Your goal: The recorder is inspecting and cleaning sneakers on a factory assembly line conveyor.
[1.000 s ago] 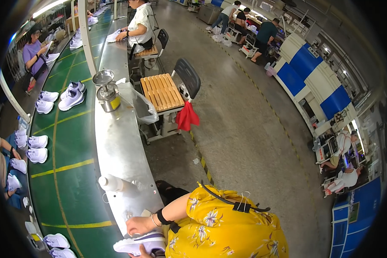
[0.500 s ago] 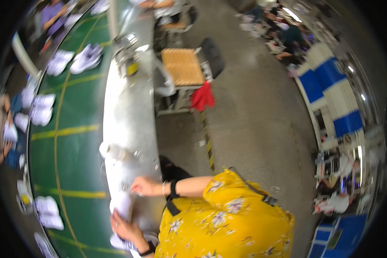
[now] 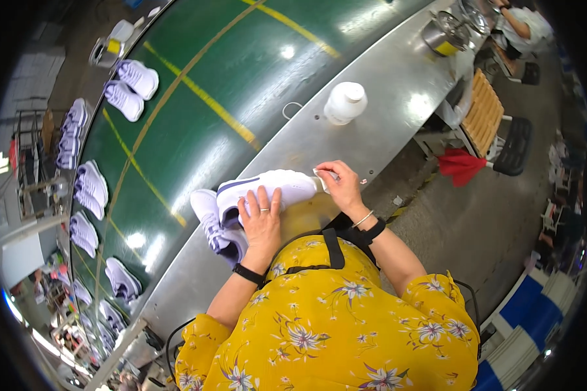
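A pale lavender sneaker (image 3: 287,187) lies on its side on the metal bench, its toe pointing right. My left hand (image 3: 261,221) grips it near the heel and opening, fingers spread over its side. At the toe, my right hand (image 3: 339,186) pinches a small white piece (image 3: 326,179) of what looks like cloth or tissue, which seems to touch the toe's edge. A second lavender sneaker (image 3: 210,218) with laces rests just left of the first, partly covered by it.
A white plastic bottle (image 3: 346,103) stands on the metal bench (image 3: 388,91) beyond my hands. A green conveyor belt (image 3: 235,78) runs along the bench's far side, with sneaker pairs (image 3: 130,85) at its far edge. A metal pot (image 3: 445,34), a slatted wooden seat (image 3: 484,111) and a red cloth (image 3: 461,166) are to the right.
The view has swung left, so the bench now runs diagonally. My left hand stays at the sneaker; my right hand is now at its toe with the white piece visible.
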`<state>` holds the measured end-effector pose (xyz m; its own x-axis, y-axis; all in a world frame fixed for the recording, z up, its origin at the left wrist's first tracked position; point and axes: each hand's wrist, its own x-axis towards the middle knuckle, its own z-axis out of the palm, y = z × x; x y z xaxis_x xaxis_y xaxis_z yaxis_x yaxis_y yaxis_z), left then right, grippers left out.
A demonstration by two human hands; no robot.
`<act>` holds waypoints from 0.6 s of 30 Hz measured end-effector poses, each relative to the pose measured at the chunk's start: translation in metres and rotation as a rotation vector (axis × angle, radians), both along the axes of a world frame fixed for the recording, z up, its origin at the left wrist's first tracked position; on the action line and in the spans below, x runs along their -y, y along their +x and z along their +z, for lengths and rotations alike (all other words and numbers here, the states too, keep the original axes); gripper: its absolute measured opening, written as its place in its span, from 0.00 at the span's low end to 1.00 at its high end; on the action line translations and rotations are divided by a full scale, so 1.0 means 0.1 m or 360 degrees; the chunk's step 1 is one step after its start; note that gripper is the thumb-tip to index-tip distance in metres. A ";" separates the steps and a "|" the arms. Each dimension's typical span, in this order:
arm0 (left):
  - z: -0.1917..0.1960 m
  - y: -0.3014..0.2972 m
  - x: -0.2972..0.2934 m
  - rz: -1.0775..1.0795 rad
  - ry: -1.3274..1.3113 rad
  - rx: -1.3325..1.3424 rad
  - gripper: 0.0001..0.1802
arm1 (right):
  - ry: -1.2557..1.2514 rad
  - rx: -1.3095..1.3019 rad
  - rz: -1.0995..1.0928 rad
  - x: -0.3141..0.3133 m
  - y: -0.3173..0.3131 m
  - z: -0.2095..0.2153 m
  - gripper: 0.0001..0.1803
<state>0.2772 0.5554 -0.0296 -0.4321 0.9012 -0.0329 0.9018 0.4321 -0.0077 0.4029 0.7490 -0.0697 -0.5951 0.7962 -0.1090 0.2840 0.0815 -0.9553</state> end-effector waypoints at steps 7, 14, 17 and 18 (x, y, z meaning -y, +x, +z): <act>-0.21 0.03 0.18 -0.0042 0.0109 -0.0095 0.38 | 0.0548 -0.0180 0.0503 0.15 -0.41 0.24 0.05; -0.30 0.05 0.17 -0.0020 0.0133 -0.0131 0.34 | 0.0875 -0.0163 0.0815 0.14 -0.51 0.31 0.07; -0.31 0.07 0.17 -0.0063 0.0203 -0.0126 0.33 | 0.0864 -0.0091 0.0739 0.08 -0.36 0.31 0.07; -0.31 0.07 0.16 -0.0036 0.0197 -0.0127 0.33 | 0.0858 -0.0098 0.0766 0.09 -0.43 0.27 0.07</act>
